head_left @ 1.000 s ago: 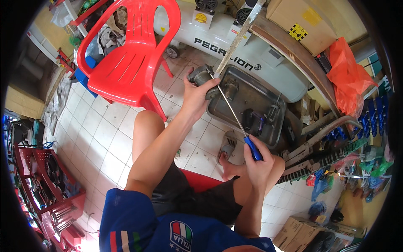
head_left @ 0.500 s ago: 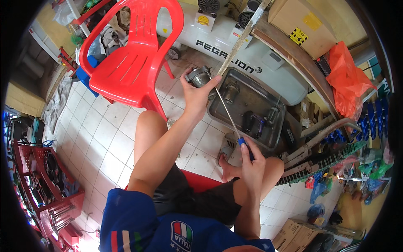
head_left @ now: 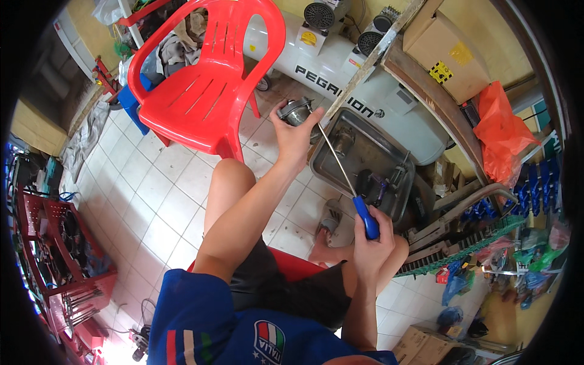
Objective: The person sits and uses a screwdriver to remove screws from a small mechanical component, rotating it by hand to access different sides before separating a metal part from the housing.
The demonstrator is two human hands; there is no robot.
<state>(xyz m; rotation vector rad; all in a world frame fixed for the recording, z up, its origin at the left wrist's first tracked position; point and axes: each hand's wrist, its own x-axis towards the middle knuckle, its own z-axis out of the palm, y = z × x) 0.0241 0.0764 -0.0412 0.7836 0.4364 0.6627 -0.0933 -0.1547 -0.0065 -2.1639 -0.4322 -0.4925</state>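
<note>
The left hand [head_left: 293, 141] grips a round metal housing [head_left: 298, 113]; the right hand [head_left: 373, 246] clasps a blue-handled screwdriver [head_left: 365, 216]. The metal tray [head_left: 375, 150] contains a cylindrical part [head_left: 344, 140] and a purple-black piece [head_left: 382, 190].

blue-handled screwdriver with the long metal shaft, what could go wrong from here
The blue-handled screwdriver with the long metal shaft could slip and jab the left hand, whose thumb lies close to the tip. That hand holds up the round grey metal part; if its grip loosens, the part might drop onto the white tiled floor.
</note>
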